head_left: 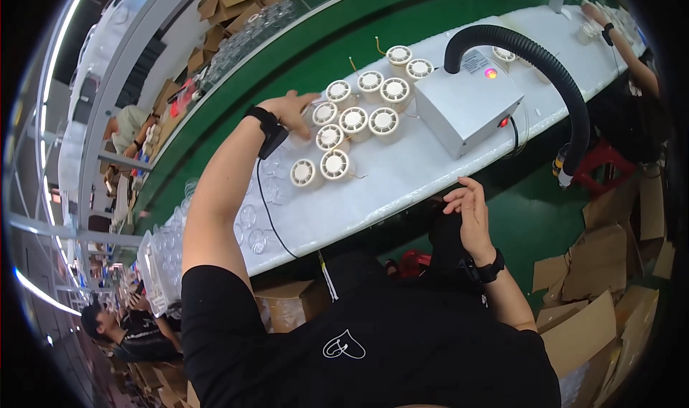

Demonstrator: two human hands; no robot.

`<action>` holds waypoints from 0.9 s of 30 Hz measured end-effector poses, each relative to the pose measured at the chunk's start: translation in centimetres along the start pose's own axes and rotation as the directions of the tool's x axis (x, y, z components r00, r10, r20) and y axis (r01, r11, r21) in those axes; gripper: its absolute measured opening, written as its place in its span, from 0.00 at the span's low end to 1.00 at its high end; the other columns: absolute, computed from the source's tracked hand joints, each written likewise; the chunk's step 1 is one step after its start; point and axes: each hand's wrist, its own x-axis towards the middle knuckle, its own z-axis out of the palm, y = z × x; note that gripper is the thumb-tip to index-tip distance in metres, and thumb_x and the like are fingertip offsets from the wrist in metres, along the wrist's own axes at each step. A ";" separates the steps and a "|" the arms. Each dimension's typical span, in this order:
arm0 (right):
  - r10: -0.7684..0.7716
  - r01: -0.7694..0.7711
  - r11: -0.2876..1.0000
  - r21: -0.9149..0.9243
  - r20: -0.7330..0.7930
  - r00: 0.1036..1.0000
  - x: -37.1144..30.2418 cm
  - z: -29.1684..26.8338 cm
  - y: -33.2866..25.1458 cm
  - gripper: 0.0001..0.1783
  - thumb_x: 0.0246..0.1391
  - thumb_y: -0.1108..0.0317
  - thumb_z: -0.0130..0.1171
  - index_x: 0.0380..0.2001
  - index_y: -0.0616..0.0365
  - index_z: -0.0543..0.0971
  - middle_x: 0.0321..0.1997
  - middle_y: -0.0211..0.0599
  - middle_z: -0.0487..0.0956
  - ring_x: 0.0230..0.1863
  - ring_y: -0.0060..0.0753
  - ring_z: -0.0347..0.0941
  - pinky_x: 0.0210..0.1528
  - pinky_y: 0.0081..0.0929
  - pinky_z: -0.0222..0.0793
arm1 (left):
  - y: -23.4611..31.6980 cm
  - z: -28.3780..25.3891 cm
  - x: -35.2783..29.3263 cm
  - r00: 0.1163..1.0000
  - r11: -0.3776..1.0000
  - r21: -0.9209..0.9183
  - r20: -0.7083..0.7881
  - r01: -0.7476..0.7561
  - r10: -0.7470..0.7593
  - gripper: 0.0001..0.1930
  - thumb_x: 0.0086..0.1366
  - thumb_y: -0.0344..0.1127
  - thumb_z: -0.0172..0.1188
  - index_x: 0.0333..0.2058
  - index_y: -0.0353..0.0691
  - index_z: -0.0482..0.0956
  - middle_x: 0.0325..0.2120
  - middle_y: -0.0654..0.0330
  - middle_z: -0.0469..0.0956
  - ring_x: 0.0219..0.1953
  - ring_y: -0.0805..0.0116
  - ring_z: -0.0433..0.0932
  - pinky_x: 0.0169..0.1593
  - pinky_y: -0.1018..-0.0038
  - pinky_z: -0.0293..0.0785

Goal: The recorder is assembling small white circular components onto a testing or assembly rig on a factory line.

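So the white round vented units [354, 121] are bunched mid-tabletop [402, 175], between a pile of clear cup-like plastic pieces [257, 240] and a silver box [466, 110] with a lit spot on top. Left hand [287, 111] is right by the cluster's left side, fingers spread; can't tell if it's got hold of anything underneath. Right hand [472, 218] hangs just off the near edge, half open with fingers loosely bent, holding nothing I can see. Under that edge there's an open cardboard box [287, 291] with clear plastic inside. A strip of white surface runs between the units and the near edge. More opened cartons [596, 264] pile up on the floor, far right.
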 end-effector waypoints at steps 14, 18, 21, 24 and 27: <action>-0.213 0.266 0.941 -0.207 0.246 0.945 5.8 3.1 -2.4 0.18 0.56 0.72 0.51 0.50 0.64 0.65 0.34 0.38 0.76 0.33 0.27 0.71 0.39 0.23 0.67 | -3.8 -6.0 5.2 0.961 0.938 -0.244 -0.059 0.248 -0.270 0.43 0.37 0.44 0.70 0.55 0.43 0.65 0.48 0.49 0.70 0.48 0.52 0.71 0.49 0.64 0.71; -0.178 0.231 0.952 -0.200 0.250 0.952 5.4 3.9 -1.2 0.18 0.56 0.72 0.52 0.49 0.64 0.66 0.33 0.37 0.76 0.33 0.27 0.71 0.38 0.23 0.67 | -11.4 -2.0 11.0 0.879 0.906 -0.103 -0.219 0.411 -0.424 0.43 0.37 0.50 0.71 0.55 0.45 0.66 0.51 0.43 0.66 0.50 0.49 0.70 0.52 0.63 0.69; -0.111 0.145 0.974 -0.176 0.190 0.976 5.0 3.9 0.0 0.18 0.56 0.72 0.53 0.48 0.64 0.66 0.33 0.36 0.76 0.33 0.27 0.71 0.38 0.23 0.67 | -12.4 0.3 12.4 0.865 0.907 -0.033 -0.286 0.420 -0.412 0.43 0.38 0.53 0.70 0.55 0.46 0.66 0.53 0.39 0.63 0.50 0.47 0.69 0.53 0.63 0.68; -0.083 0.110 0.982 -0.153 0.172 0.982 5.2 3.7 0.3 0.17 0.55 0.72 0.54 0.47 0.64 0.67 0.33 0.37 0.76 0.33 0.27 0.72 0.37 0.23 0.67 | -10.7 1.3 11.1 0.838 0.899 0.124 -0.435 0.419 -0.331 0.42 0.43 0.57 0.67 0.56 0.46 0.66 0.52 0.39 0.63 0.49 0.48 0.70 0.53 0.63 0.68; -0.132 0.160 0.960 -0.231 0.135 0.982 5.6 3.9 0.2 0.18 0.52 0.72 0.56 0.47 0.63 0.67 0.36 0.38 0.75 0.35 0.30 0.71 0.38 0.24 0.67 | -2.4 -2.1 7.8 0.837 0.993 -0.058 -0.534 0.103 -0.118 0.41 0.50 0.60 0.62 0.57 0.42 0.64 0.51 0.40 0.65 0.49 0.49 0.70 0.53 0.64 0.67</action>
